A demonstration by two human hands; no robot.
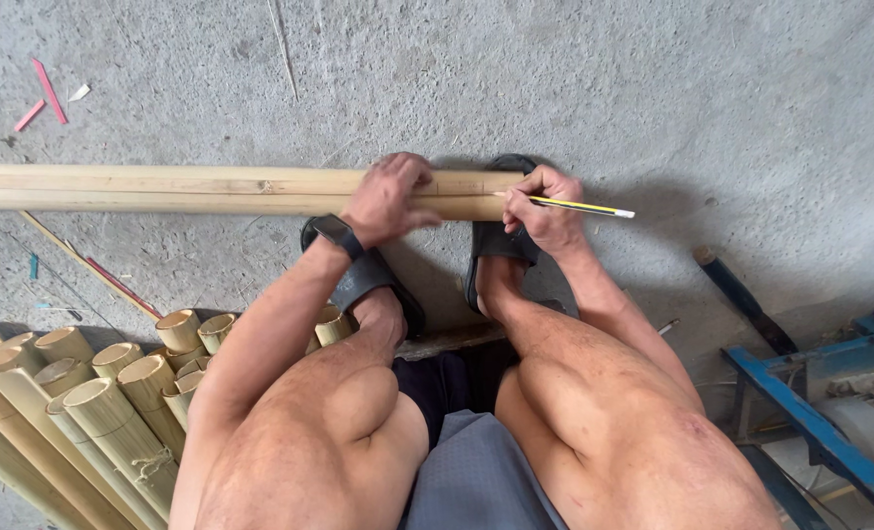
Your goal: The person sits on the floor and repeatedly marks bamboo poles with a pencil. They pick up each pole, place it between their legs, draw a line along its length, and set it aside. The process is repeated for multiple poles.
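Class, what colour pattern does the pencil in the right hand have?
Yellow with black stripes and a white end; pencil, head view.

I see two pale bamboo poles point(191, 190) lying flat on the concrete, side by side and touching, running from the nine o'clock edge toward centre; their cut ends sit just past centre, toward two o'clock; a faint node ring shows midway along; the surface is smooth, straw-coloured, dry-looking. A yellow-and-black striped pencil point(579, 206) with a white end lies nearly level, its tip touching the poles' cut end, its white end pointing to three o'clock.
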